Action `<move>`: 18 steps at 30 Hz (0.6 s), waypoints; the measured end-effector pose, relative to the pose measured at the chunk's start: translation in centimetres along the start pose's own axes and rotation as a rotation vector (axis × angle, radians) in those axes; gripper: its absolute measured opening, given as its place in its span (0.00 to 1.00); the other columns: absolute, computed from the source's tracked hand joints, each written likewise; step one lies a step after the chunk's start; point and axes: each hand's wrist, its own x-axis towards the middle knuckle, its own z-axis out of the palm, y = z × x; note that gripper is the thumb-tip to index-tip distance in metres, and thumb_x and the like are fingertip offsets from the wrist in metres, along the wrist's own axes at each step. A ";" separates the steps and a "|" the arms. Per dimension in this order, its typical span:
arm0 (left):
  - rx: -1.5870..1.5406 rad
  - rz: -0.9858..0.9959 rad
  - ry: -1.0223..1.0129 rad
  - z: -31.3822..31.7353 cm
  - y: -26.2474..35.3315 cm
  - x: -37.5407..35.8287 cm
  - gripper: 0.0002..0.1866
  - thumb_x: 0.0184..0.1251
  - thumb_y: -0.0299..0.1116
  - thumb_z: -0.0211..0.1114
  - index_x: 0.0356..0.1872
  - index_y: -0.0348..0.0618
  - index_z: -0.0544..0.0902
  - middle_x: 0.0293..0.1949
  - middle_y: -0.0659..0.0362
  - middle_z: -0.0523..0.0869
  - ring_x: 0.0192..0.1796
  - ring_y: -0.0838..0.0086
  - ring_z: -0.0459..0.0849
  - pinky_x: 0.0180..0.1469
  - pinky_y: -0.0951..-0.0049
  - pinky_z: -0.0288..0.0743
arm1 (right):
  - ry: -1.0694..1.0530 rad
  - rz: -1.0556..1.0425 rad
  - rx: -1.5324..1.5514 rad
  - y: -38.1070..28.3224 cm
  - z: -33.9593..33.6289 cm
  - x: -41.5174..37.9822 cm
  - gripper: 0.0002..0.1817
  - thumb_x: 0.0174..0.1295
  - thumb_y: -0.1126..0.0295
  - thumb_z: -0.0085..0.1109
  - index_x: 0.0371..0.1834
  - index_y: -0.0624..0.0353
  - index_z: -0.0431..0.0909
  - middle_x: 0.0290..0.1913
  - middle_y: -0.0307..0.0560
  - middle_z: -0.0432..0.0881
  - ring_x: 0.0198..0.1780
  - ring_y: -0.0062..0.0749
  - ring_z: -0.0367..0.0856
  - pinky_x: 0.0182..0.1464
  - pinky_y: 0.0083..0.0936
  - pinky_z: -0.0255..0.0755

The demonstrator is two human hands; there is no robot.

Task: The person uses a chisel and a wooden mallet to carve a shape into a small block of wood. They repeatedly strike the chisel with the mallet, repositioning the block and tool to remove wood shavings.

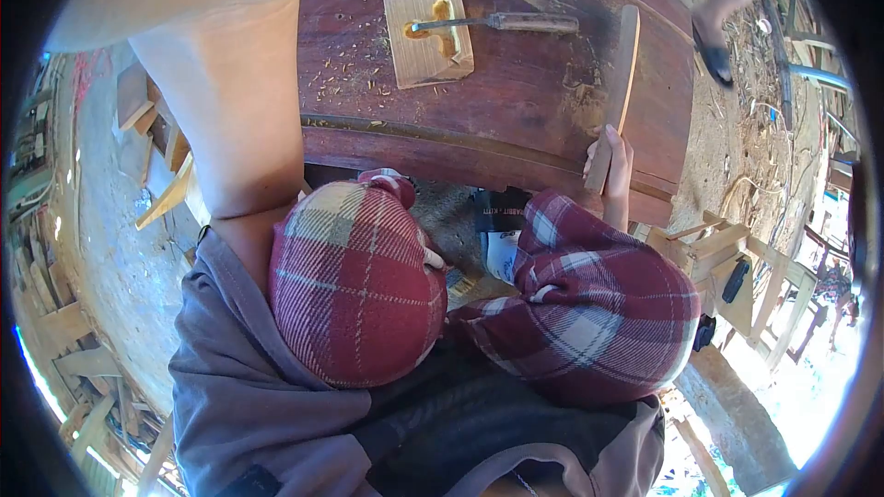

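My right hand [621, 162] is wrapped round the lower end of a long, flat wooden stick [626, 69] at the right side of the dark red wooden bench top [516, 83]. A small square block of pale wood [419, 53] lies on the bench, with a curved, yellowish hollow carved into it. Across the block rests a chisel [534, 23]; its blade tip sits in the hollow and its clear-looking handle points right. No hand touches the chisel. My left forearm [239, 120] rises large at the upper left, and the hand itself is beyond the frame.
Wood shavings [354, 74] are scattered on the bench left of the block. My knees [359, 285] in plaid cloth are against the near edge. Another person's foot in a dark sandal [713, 51] stands at the upper right. Wood offcuts [170, 189] lie on the ground.
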 end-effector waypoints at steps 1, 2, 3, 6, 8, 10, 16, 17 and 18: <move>-0.007 0.002 0.000 0.0 0.0 0.0 0.36 0.76 0.59 0.36 0.63 0.35 0.72 0.60 0.43 0.78 0.65 0.59 0.74 0.68 0.62 0.65 | -0.004 -0.001 -0.002 0.0 0.0 0.0 0.21 0.67 0.53 0.55 0.42 0.64 0.72 0.20 0.43 0.73 0.14 0.27 0.73 0.15 0.22 0.69; -0.008 0.003 -0.004 -0.1 0.0 0.0 0.36 0.76 0.59 0.36 0.63 0.35 0.72 0.60 0.43 0.78 0.65 0.59 0.74 0.68 0.62 0.65 | -0.002 -0.001 -0.005 -0.1 0.0 -0.1 0.21 0.67 0.53 0.55 0.42 0.64 0.72 0.20 0.43 0.73 0.14 0.27 0.73 0.15 0.22 0.69; -0.010 0.004 -0.004 0.0 0.0 0.0 0.36 0.76 0.59 0.36 0.63 0.35 0.72 0.60 0.43 0.77 0.66 0.59 0.74 0.68 0.62 0.65 | 0.000 -0.001 -0.009 -0.2 0.1 -0.2 0.21 0.67 0.53 0.55 0.42 0.64 0.72 0.20 0.43 0.73 0.14 0.27 0.73 0.14 0.22 0.69; -0.017 0.003 -0.009 0.0 0.0 0.1 0.37 0.76 0.59 0.35 0.64 0.35 0.72 0.60 0.43 0.77 0.66 0.59 0.74 0.69 0.62 0.65 | -0.004 -0.009 -0.010 -0.1 0.1 -0.1 0.21 0.67 0.53 0.55 0.42 0.64 0.72 0.20 0.43 0.73 0.13 0.27 0.73 0.14 0.22 0.69; -0.019 0.007 -0.011 -0.1 0.0 0.1 0.37 0.76 0.60 0.35 0.64 0.35 0.72 0.60 0.43 0.77 0.66 0.59 0.74 0.69 0.62 0.65 | -0.006 -0.007 -0.011 -0.2 0.0 0.0 0.21 0.67 0.53 0.55 0.42 0.64 0.72 0.20 0.43 0.73 0.13 0.28 0.73 0.14 0.22 0.69; -0.025 0.006 -0.014 -0.1 -0.1 0.1 0.37 0.76 0.60 0.34 0.64 0.35 0.71 0.61 0.43 0.77 0.66 0.59 0.74 0.69 0.62 0.65 | -0.003 0.007 -0.016 -0.2 0.0 -0.1 0.21 0.67 0.53 0.54 0.42 0.63 0.71 0.20 0.43 0.73 0.14 0.28 0.74 0.14 0.23 0.69; -0.037 0.007 -0.031 -0.1 -0.1 0.3 0.37 0.76 0.60 0.33 0.65 0.35 0.71 0.61 0.43 0.77 0.67 0.59 0.74 0.70 0.62 0.64 | 0.005 -0.007 -0.058 0.3 -0.2 0.2 0.23 0.69 0.50 0.50 0.45 0.62 0.73 0.20 0.41 0.73 0.13 0.24 0.73 0.13 0.21 0.69; -0.041 0.008 -0.033 -0.3 -0.1 0.3 0.38 0.76 0.60 0.33 0.65 0.35 0.71 0.61 0.43 0.77 0.67 0.59 0.74 0.70 0.62 0.64 | 0.006 -0.004 -0.058 0.2 -0.2 0.2 0.23 0.69 0.50 0.50 0.45 0.62 0.73 0.20 0.40 0.73 0.13 0.24 0.73 0.13 0.21 0.69; -0.049 0.010 -0.038 -0.4 0.0 0.4 0.38 0.76 0.60 0.33 0.65 0.35 0.71 0.61 0.43 0.77 0.67 0.59 0.73 0.70 0.62 0.64 | 0.008 -0.001 -0.058 0.1 -0.1 0.2 0.22 0.69 0.50 0.50 0.45 0.62 0.73 0.20 0.40 0.73 0.13 0.24 0.73 0.13 0.21 0.69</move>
